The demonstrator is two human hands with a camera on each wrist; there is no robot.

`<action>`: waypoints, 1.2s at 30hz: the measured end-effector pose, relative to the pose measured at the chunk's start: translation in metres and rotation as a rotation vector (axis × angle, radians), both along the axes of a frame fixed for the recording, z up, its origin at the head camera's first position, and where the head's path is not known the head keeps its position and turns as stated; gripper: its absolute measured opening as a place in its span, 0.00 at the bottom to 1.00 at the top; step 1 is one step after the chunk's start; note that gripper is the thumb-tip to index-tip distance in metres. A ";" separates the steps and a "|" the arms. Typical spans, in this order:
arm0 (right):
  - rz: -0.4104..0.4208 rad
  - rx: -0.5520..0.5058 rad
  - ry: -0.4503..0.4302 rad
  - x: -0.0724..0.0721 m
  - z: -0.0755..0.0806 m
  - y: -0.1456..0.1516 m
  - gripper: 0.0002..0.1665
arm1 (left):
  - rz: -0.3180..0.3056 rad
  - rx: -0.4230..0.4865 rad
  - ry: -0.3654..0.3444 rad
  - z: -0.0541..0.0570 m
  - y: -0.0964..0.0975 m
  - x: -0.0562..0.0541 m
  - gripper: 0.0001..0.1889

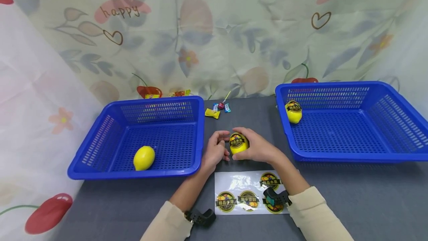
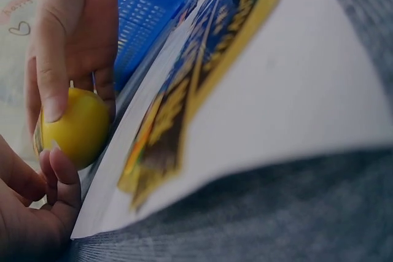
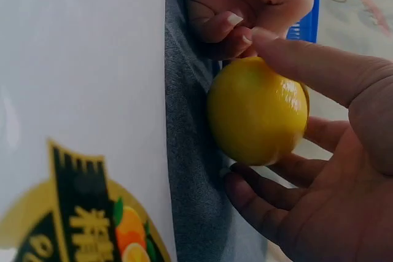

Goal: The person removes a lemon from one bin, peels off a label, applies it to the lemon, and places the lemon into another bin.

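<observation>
My right hand (image 1: 255, 146) holds a yellow lemon (image 1: 238, 146) between thumb and fingers, over the dark table in the middle. A round black-and-gold fruit sticker (image 1: 237, 140) is on the lemon's upper side. Just left of it is my left hand (image 1: 216, 150), its fingers bent and fingertips right at the lemon's side. The right wrist view shows the lemon's plain side (image 3: 258, 111), with the right thumb along its top and the fingers beneath. Nearer me lies a white sticker sheet (image 1: 237, 177) with several round labels, partly hidden under the right wrist.
A blue basket (image 1: 135, 175) at left holds a plain lemon (image 1: 144, 158). Another blue basket (image 1: 361, 156) at right contains a stickered lemon (image 1: 294, 112). Behind my hands lie a yellow-wrapped candy (image 1: 212, 113), small blue packets and a lollipop (image 1: 221, 105). A patterned curtain (image 1: 227, 47) closes off the back.
</observation>
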State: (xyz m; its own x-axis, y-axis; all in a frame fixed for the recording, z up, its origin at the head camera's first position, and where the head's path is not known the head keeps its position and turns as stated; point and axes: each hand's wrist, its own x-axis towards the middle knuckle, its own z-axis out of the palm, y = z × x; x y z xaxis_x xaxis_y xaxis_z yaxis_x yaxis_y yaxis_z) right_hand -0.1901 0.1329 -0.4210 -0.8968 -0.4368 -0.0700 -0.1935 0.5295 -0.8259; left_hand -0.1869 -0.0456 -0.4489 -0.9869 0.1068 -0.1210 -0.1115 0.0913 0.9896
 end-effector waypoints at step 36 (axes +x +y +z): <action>-0.010 0.142 0.258 0.012 0.075 0.013 0.51 | -0.050 0.010 0.035 -0.003 0.000 0.003 0.17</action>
State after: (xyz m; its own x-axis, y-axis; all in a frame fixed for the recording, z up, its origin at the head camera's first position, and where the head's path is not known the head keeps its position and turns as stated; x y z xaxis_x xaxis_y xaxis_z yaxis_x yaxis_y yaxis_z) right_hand -0.1777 0.1459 -0.3456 -0.8973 -0.4298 0.1010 -0.3813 0.6392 -0.6678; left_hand -0.1844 -0.0453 -0.4518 -0.9839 0.1572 -0.0848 -0.0719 0.0859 0.9937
